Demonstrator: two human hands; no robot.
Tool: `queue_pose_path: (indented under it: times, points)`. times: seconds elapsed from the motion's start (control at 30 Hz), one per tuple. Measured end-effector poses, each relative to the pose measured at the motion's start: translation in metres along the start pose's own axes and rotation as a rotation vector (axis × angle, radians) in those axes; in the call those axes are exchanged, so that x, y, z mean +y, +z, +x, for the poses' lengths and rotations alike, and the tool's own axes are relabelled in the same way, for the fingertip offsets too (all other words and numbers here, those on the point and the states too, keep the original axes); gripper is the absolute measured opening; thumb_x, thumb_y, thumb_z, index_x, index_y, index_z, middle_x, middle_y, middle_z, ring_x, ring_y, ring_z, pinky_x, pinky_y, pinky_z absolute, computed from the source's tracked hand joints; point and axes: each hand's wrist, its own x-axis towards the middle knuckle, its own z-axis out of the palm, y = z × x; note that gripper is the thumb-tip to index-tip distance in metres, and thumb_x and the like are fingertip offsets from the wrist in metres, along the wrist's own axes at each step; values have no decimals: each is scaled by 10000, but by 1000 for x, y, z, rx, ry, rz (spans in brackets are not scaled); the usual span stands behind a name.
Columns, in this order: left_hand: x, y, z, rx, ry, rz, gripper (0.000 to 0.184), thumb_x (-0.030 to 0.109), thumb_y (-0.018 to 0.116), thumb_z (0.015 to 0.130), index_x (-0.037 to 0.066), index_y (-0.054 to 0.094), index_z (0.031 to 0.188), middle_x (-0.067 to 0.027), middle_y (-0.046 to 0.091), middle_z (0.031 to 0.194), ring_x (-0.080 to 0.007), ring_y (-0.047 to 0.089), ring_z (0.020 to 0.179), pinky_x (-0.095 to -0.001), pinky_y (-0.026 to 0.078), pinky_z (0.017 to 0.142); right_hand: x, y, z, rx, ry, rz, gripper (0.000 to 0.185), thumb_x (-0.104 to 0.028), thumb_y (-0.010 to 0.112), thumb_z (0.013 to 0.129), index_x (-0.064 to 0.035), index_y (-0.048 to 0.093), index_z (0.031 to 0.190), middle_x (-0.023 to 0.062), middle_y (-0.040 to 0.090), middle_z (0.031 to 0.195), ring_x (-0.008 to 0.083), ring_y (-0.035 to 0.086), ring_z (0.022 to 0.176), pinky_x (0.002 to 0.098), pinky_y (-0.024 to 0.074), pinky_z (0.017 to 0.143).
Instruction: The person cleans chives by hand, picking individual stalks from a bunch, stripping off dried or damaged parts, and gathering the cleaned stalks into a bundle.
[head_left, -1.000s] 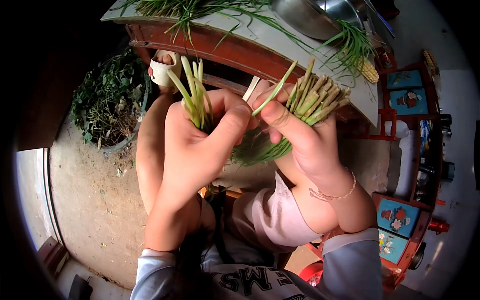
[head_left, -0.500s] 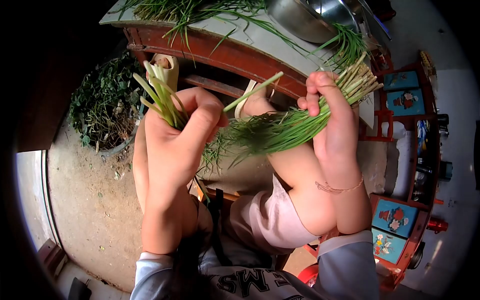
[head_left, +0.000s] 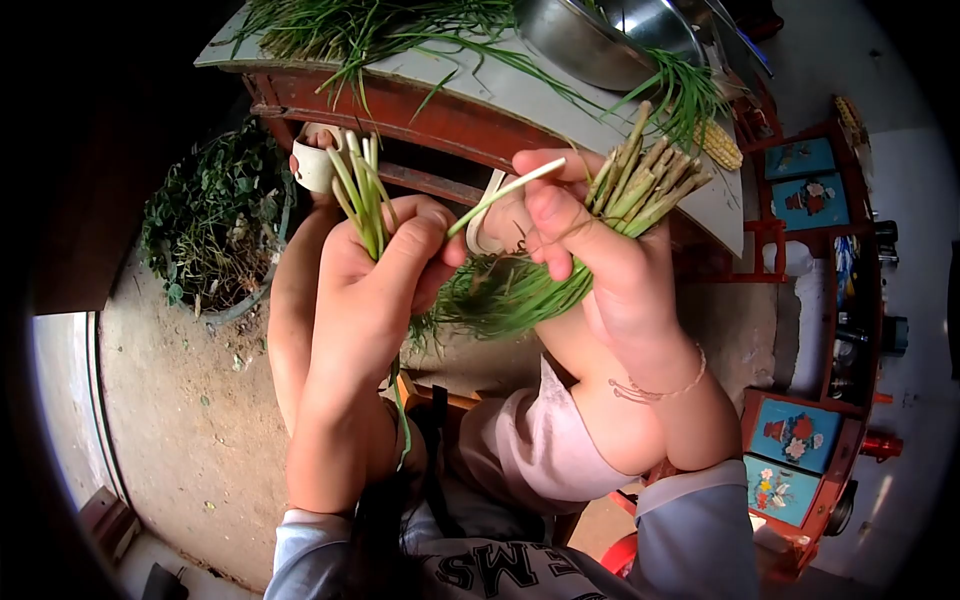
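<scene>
My left hand (head_left: 365, 280) is closed around a few pale-stemmed garlic chives (head_left: 363, 200), their white ends pointing up. Between its thumb and forefinger, a single chive stalk (head_left: 508, 192) sticks out toward the right. A thicker bundle of garlic chives (head_left: 650, 188) is gripped in my right hand (head_left: 625, 275), with brownish cut ends up and green leaves (head_left: 525, 300) hanging down to the left. The right thumb and forefinger are beside the tip of the single stalk; whether they touch it I cannot tell.
A pale-topped table (head_left: 480, 75) ahead carries more chives (head_left: 320, 30), a steel bowl (head_left: 570, 50) and a corn cob (head_left: 720, 147). At the left, a tub of leafy plants (head_left: 215, 215) stands on the floor. Red cabinets with painted panels (head_left: 795, 435) line the right.
My right hand has moved left with its bundle, closer to my left hand. Its thumb and forefinger have come to the single stalk's tip. The left hand has shifted slightly right.
</scene>
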Motion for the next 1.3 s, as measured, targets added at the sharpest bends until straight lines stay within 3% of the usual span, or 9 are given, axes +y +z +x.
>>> queue_pose_path:
  times: [0.23,0.4,0.97,1.03,1.1,1.17,1.2,1.23,1.3]
  points:
    - [5,9,-3,-117,-52,81,209,137,456,839,3,542,704,6,515,611,-24,414,505,-145,303,439,-7,2,-6,-35,-52,-81,145,-127,572,765,7,561,817,25,517,622,69,432,484,173,329,453]
    - [-3,10,-4,-128,262,155,157,104,512,821,-20,564,740,7,523,600,-24,430,537,-156,318,457,-4,3,-8,-102,-12,-74,145,-136,583,758,-5,564,816,33,532,651,66,432,491,169,326,446]
    - [-5,7,-2,-243,131,194,106,79,559,764,-24,580,748,-6,555,637,-33,476,605,-172,379,532,-4,8,-6,-121,107,22,104,-75,589,748,-4,554,815,47,561,734,78,494,547,178,380,479]
    - [-10,6,0,-214,102,163,97,76,575,747,-21,568,738,7,534,626,-28,453,597,-175,371,525,6,6,-1,-204,-219,-177,117,-36,621,719,-3,551,808,46,557,727,86,516,581,195,409,510]
    - [-12,7,0,-227,166,169,105,82,547,771,-16,561,738,17,526,613,-33,443,560,-172,357,494,2,11,-5,-156,-196,-213,172,-23,656,688,4,551,822,46,555,729,94,521,554,204,421,505]
    - [-4,7,1,-256,35,120,147,113,511,811,-8,563,745,20,523,599,-42,450,553,-172,355,496,-6,16,-8,-115,113,-130,198,-29,668,681,10,552,836,38,550,713,93,512,506,200,414,473]
    - [-1,4,3,-256,-46,167,252,206,458,844,10,556,720,17,500,573,-42,427,533,-178,338,490,0,14,-6,-128,-10,-148,185,-67,642,720,14,554,860,26,544,672,92,506,465,185,386,429]
    - [3,1,4,-259,-126,215,357,300,404,878,29,548,695,15,478,547,-43,404,513,-184,320,485,-4,13,-5,-139,34,-161,205,-131,612,756,19,551,882,26,540,664,76,484,470,173,360,427]
    - [-2,-13,10,-215,-77,-15,443,366,296,896,58,506,658,27,391,491,-61,343,456,-201,297,451,4,6,2,33,-33,-114,148,-157,623,742,-16,603,785,19,562,644,55,474,476,186,369,415]
